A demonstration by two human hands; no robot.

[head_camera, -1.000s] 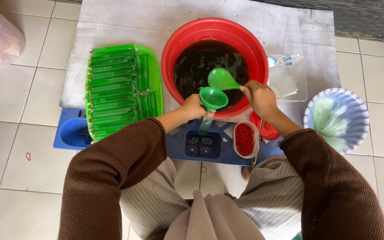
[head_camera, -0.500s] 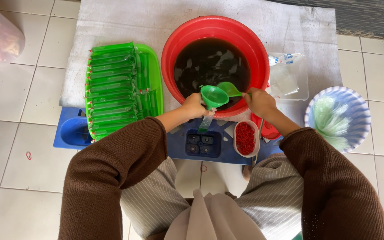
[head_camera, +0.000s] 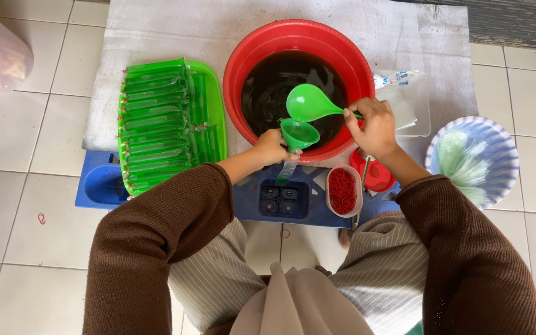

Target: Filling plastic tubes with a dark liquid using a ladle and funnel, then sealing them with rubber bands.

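Green plastic ladle (head_camera: 308, 102), gripped by the right hand (head_camera: 376, 127), hangs over the round red plastic basin (head_camera: 243, 59) of dark liquid. Left hand (head_camera: 271, 147) grips the green plastic funnel (head_camera: 299, 133), set in a narrow clear bag (head_camera: 286, 170) at the basin's near rim.

Pale tiled floor (head_camera: 26, 248), grey mat (head_camera: 156, 31), daylight

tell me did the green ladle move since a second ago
Yes. The green ladle in the right hand dipped toward the green funnel and now sits higher again, over the dark liquid in the red basin.
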